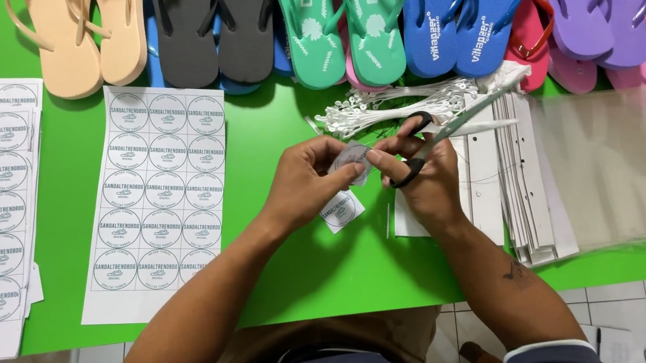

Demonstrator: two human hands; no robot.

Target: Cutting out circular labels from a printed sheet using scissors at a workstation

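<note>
Sticker (352, 158) pinched by left hand (309, 183), right hand (421, 175) gripping scissors (432, 136), seemingly mid-table (301, 280).

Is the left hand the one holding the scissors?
No, the black-handled scissors sit in the right hand, while the left hand pinches a small round sticker.

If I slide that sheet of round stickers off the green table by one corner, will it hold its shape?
Probably not: the sticker sheet looks like thin paper lying flat on the table, so it would likely droop. It seems light, and may skate easily on the smooth top. A corner pull could crease it.
</note>
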